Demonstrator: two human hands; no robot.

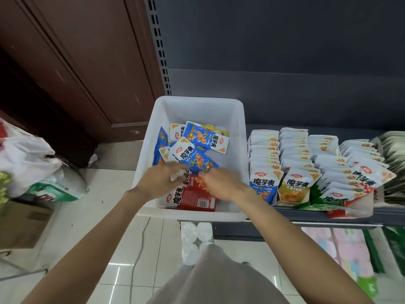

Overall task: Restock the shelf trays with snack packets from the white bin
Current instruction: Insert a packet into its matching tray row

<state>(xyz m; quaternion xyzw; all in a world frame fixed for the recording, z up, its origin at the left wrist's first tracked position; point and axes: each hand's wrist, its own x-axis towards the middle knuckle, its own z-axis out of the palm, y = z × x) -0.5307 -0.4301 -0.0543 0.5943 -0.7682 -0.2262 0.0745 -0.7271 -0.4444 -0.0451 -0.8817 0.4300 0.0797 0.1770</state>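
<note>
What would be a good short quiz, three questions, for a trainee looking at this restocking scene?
1. True or false: both hands, left hand and right hand, are inside the white bin.
2. Which colour packets lie at the near end of the bin, under the hands? A) red packets B) green C) black
3. Fill in: the front of the shelf row nearest the bin shows a ____ packet.

Key
1. True
2. A
3. blue; the blue front packet stands upright there.
</note>
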